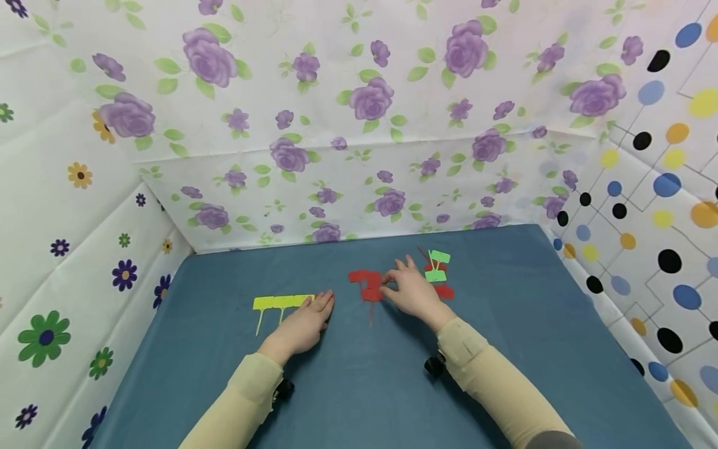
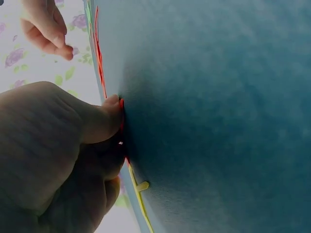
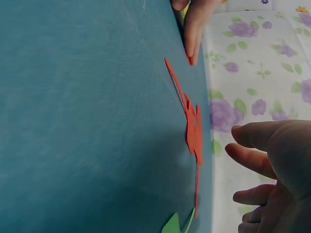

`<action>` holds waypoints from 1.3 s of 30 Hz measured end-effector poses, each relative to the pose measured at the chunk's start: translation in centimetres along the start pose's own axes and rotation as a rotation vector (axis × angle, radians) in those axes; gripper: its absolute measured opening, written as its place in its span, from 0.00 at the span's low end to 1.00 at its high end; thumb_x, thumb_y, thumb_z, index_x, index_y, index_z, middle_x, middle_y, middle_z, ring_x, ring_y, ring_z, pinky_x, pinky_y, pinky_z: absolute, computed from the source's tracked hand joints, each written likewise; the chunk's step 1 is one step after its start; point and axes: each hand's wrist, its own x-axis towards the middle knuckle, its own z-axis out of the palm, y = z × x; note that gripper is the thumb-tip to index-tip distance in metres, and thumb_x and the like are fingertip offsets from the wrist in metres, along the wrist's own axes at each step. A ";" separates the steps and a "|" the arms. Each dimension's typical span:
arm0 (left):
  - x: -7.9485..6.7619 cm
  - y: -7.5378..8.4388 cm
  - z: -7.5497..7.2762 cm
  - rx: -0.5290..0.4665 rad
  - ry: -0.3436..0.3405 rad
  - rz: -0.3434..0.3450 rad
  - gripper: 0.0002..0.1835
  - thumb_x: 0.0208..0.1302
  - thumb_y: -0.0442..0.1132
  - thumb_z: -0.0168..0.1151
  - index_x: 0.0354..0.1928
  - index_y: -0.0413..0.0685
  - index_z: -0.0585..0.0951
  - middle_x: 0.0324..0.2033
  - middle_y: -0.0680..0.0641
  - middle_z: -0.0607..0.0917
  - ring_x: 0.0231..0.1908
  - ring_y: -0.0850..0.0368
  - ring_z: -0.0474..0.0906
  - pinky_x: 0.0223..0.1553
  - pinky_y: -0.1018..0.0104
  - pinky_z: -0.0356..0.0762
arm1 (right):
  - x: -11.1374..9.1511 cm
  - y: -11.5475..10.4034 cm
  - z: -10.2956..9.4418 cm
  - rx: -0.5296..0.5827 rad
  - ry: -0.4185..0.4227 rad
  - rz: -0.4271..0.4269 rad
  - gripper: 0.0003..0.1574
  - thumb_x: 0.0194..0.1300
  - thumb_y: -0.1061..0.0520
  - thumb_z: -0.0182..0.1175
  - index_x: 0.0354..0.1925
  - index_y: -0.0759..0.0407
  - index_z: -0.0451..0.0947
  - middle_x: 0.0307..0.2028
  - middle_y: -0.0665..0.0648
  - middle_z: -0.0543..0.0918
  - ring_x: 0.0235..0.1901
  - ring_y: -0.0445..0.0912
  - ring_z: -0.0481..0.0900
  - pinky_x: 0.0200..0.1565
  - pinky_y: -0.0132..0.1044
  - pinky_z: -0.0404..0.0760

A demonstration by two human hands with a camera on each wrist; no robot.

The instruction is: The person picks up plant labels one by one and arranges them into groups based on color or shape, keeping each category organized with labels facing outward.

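Near the left of the blue table, a row of yellow tags with thin tails (image 1: 275, 302) lies flat. My left hand (image 1: 303, 324) presses down at the right end of this row, its fingers extended. A mostly hidden red tag (image 2: 122, 109) shows at the left fingertips, with a yellow tag (image 2: 140, 199) beside it in the left wrist view. My right hand (image 1: 414, 290) hovers with fingers apart, holding nothing. Close to its fingertips lies a group of overlapping red tags (image 1: 367, 284), also seen edge-on in the right wrist view.
Beyond the right hand, green tags (image 1: 435, 274) lie over more red tags (image 1: 445, 292). Blue cloth covers the table (image 1: 359, 386). A flowered sheet (image 1: 336, 156) hangs behind it, and a dotted sheet (image 1: 650, 262) borders the right side.
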 end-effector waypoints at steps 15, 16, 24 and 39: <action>0.2 0.2 0.3 -0.022 0.013 -0.036 0.31 0.82 0.32 0.56 0.81 0.34 0.63 0.81 0.37 0.62 0.81 0.41 0.57 0.82 0.43 0.50 | 5.0 -3.9 3.0 -0.321 -0.089 0.133 0.32 0.81 0.43 0.61 0.74 0.55 0.77 0.79 0.72 0.63 0.82 0.69 0.46 0.81 0.58 0.54; 0.2 0.2 0.3 -0.017 0.010 -0.040 0.31 0.83 0.33 0.55 0.82 0.35 0.63 0.82 0.38 0.61 0.81 0.41 0.57 0.82 0.43 0.50 | 5.2 -4.0 3.2 -0.334 -0.089 0.137 0.32 0.81 0.43 0.61 0.74 0.55 0.78 0.79 0.72 0.63 0.82 0.69 0.46 0.81 0.58 0.55; 0.2 0.0 0.4 0.014 0.005 -0.051 0.30 0.84 0.34 0.55 0.82 0.36 0.63 0.82 0.39 0.61 0.81 0.42 0.57 0.82 0.43 0.50 | 6.1 -4.7 3.9 -0.425 -0.078 0.147 0.29 0.78 0.42 0.65 0.67 0.55 0.84 0.78 0.71 0.65 0.82 0.68 0.47 0.82 0.56 0.53; 0.2 0.1 0.5 0.023 0.017 -0.041 0.31 0.82 0.33 0.56 0.81 0.34 0.64 0.81 0.37 0.62 0.81 0.41 0.57 0.81 0.42 0.54 | 6.8 -5.4 4.9 -0.433 -0.090 0.167 0.24 0.79 0.50 0.65 0.68 0.53 0.84 0.79 0.70 0.65 0.83 0.67 0.46 0.82 0.57 0.51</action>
